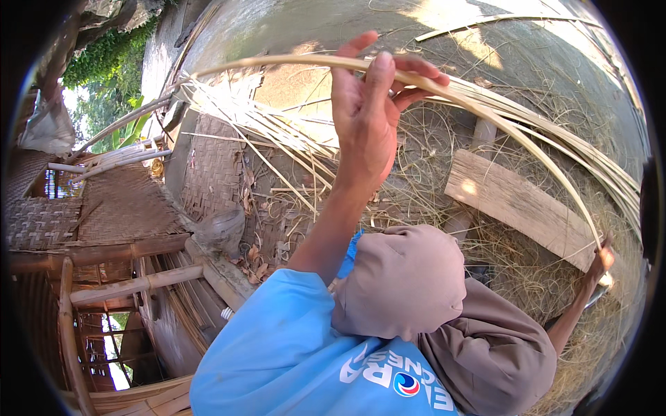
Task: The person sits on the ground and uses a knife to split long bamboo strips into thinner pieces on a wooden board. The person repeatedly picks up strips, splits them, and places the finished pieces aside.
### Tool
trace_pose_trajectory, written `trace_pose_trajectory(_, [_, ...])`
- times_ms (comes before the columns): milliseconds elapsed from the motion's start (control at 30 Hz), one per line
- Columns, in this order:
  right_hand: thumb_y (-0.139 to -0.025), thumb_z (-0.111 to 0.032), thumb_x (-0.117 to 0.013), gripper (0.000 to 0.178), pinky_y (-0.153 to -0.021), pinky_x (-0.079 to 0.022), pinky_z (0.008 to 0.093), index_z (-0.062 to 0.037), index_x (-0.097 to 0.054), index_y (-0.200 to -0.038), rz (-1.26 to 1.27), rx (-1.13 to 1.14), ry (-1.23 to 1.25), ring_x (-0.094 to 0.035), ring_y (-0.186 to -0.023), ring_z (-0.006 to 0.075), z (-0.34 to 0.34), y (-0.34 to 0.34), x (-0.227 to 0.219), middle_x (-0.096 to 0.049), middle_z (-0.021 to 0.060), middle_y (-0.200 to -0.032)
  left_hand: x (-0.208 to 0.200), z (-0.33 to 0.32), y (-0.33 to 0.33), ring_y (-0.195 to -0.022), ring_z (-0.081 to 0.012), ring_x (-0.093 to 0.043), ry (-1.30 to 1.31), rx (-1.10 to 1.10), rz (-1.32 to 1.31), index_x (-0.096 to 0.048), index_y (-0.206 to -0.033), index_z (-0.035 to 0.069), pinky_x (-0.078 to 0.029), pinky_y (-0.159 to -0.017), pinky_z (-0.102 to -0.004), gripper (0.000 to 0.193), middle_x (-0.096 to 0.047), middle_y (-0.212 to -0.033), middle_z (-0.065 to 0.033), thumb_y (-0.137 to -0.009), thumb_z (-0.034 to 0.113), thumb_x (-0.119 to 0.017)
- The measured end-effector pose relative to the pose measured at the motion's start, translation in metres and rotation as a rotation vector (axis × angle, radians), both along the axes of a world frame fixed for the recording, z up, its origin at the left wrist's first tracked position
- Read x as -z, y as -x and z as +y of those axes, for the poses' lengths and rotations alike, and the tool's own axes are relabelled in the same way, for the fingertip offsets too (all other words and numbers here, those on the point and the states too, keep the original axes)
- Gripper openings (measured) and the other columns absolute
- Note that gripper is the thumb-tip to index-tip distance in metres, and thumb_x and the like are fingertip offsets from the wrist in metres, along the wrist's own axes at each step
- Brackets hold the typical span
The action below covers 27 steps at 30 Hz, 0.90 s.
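A long, pale bamboo strip [517, 133] arches across the view from upper left to the far right. Near its middle, my left hand [371, 104] holds it raised, the strip between thumb and fingers, with one finger pointing away. At the far right, my right hand [602, 262] closes around the strip's lower end, small and partly hidden. Beside that hand is a curved, shiny dark edge [596, 297] that I cannot make out clearly. A bundle of split bamboo strips [562, 142] lies on the ground behind the held strip.
A wooden plank [520, 204] slants across the ground near my right hand. Thin curly shavings [423, 163] litter the floor. Loose pale strips [277, 125] spread at upper left. A bamboo frame [139, 286] and woven wall panels [125, 208] stand at left.
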State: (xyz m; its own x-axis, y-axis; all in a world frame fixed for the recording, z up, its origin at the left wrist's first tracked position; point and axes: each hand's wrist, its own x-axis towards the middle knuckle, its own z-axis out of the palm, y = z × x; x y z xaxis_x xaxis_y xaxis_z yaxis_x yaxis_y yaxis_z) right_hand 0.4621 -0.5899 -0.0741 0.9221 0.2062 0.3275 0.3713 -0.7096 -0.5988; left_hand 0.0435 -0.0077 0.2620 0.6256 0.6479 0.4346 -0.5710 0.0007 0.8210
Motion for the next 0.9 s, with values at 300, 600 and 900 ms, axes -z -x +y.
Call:
trace_pose_trajectory(300, [-0.107, -0.05, -0.054, 0.053, -0.057, -0.031, 0.0224, -0.008, -0.062, -0.075, 0.275, -0.202, -0.074, -0.041, -0.058, 0.0091, 0.155, 0.118, -0.067, -0.048, -0.0024, -0.07, 0.026, 0.057, 0.043, -0.109, -0.0415, -0.069, 0.135, -0.268, -0.024, -0.034, -0.147, 0.007, -0.058, -0.101, -0.0496, 0.046, -0.06, -0.131, -0.0295, -0.111, 0.033, -0.045])
trace_pose_trajectory(600, [-0.103, -0.038, -0.062, 0.041, -0.053, -0.044, 0.0429, -0.0054, -0.063, -0.079, 0.332, -0.852, 0.071, -0.055, -0.052, 0.0288, 0.402, 0.366, -0.135, -0.06, 0.0133, -0.06, 0.195, 0.009, 0.124, -0.128, -0.0303, -0.058, 0.827, -0.049, 0.37, -0.029, -0.155, 0.005, -0.05, -0.11, -0.046, 0.082, -0.055, -0.142, -0.0199, -0.102, 0.063, -0.05])
trace_pose_trajectory(900, [-0.099, -0.035, -0.065, 0.033, -0.066, -0.051, 0.0498, -0.0025, -0.071, -0.099, 0.744, -0.943, 0.229, -0.067, -0.07, 0.0426, 0.411, 0.393, -0.102, -0.068, 0.0223, -0.072, 0.279, -0.02, 0.142, -0.101, -0.0236, -0.07, 0.891, -0.037, 0.642, -0.062, -0.123, 0.008, -0.06, -0.091, -0.0432, 0.037, -0.072, -0.118, -0.01, -0.109, 0.04, -0.051])
